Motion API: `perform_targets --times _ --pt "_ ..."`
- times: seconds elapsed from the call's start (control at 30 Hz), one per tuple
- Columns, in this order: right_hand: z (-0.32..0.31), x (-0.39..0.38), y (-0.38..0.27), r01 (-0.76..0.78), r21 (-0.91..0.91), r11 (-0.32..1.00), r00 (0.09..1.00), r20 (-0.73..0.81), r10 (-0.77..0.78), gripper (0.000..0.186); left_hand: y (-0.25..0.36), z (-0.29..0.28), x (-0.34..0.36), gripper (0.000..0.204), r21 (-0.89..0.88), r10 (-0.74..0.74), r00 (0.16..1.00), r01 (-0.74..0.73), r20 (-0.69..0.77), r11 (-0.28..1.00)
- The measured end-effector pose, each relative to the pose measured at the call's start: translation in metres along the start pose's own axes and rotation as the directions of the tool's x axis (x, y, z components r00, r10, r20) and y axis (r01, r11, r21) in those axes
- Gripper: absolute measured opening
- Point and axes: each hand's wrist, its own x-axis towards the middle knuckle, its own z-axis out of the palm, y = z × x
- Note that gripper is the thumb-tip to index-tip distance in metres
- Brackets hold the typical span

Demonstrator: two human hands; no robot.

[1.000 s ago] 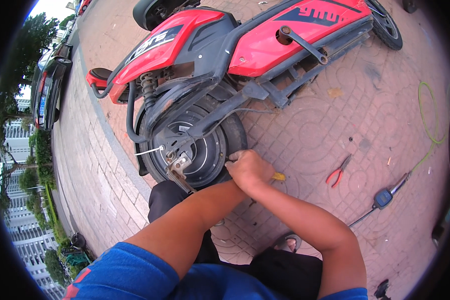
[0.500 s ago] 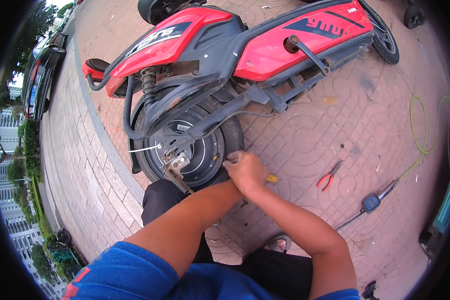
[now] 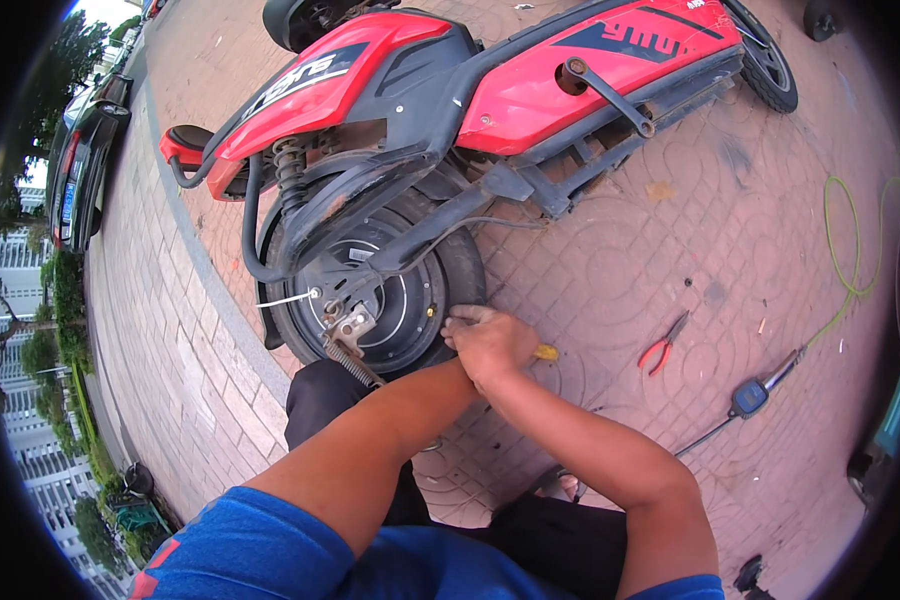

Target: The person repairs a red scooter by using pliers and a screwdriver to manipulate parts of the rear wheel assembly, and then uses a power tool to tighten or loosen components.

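My right hand (image 3: 492,342) is at the tyre (image 3: 460,270) of the black hub wheel (image 3: 395,285), its fingers curled in at the outer edge, gripping something I cannot make out. My left hand is hidden beneath it; the left forearm (image 3: 425,405) reaches up to the same spot. A small yellow object (image 3: 546,352) shows just right of my hands, and a yellow bit (image 3: 430,312) sits on the rim. A metal bracket (image 3: 355,325), a spring (image 3: 345,355) and a white tie (image 3: 285,301) are at the wheel's centre.
The red-and-black three-or-more-wheeled vehicle (image 3: 510,120) lies tipped on the paving. Red-handled pliers (image 3: 660,350), an inflator gauge (image 3: 748,398) and a green hose (image 3: 855,280) lie at the right. A dark car (image 3: 90,170) stands at the left.
My right hand's fingers have shifted slightly at the tyre edge, and the yellow bit on the rim now shows clearer of them. The view has moved a little; the vehicle has not visibly moved.
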Motion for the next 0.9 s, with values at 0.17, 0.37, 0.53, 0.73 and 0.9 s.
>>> perform_targets --times 0.17,0.37,0.53,0.73,0.9 --pt "-0.003 -0.004 -0.014 -0.175 0.306 0.936 0.984 0.077 0.159 0.018 0.002 -0.001 -0.002 0.017 0.015 -0.011 1.000 0.011 -0.002 1.000" --pt "-0.009 -0.002 -0.024 -0.124 0.140 0.982 0.978 0.186 0.097 0.027 0.006 0.001 0.002 0.017 0.037 -0.021 1.000 0.022 -0.009 0.999" --pt "0.005 -0.007 -0.035 -0.004 -0.334 0.943 0.999 0.038 0.017 0.042 0.011 0.012 0.012 0.017 0.057 -0.071 0.995 0.075 -0.067 0.996" --pt "0.006 -0.017 -0.035 0.112 -0.265 0.958 0.992 -0.026 -0.123 0.040 0.009 0.004 -0.001 0.018 0.119 -0.205 0.975 0.215 -0.091 0.969" --pt "0.010 -0.008 -0.020 0.033 -0.197 0.980 0.993 -0.108 -0.055 0.038 0.009 -0.031 -0.024 0.020 0.107 -0.165 0.986 0.167 -0.030 0.980"
